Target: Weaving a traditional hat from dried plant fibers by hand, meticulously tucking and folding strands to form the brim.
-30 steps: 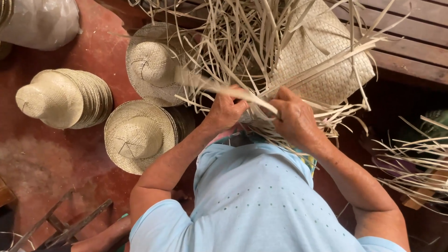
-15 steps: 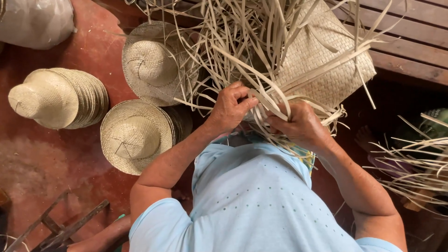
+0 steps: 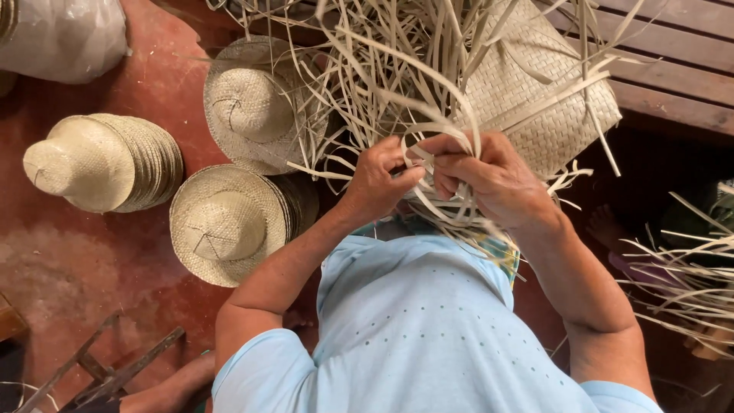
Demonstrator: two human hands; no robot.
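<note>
Risk of a pinched straw strip [image 3: 459, 107] kinking or splitting where bent into a tight loop just above the knuckles, dry fibre cracking readily under a sharp fold; equal risk of picking up the wrong strand from the loose, crossing tangle fanned out above and to both sides of the hands, so spoiling the weave pattern. Possible slackening of the half-woven straw piece [image 3: 535, 99] lying just beyond the right hand, should tension on the strips drop. Left hand [image 3: 380, 177] curled, thumb and fingertips closed on thin strips near the middle of the work, wrist bent upward, forearm running down and leftward to a pale blue sleeve. Right hand [image 3: 493, 180] cupped over the same cluster, fingers folded around several strips, knuckles touching or nearly touching those of the left. Both hands pressed close together directly in front of the chest, elbows out. To the left of the left hand, finished straw hats [image 3: 229, 222] stacked on a red floor [image 3: 92, 268]; wooden planks [image 3: 673, 69] beyond the right hand.
</note>
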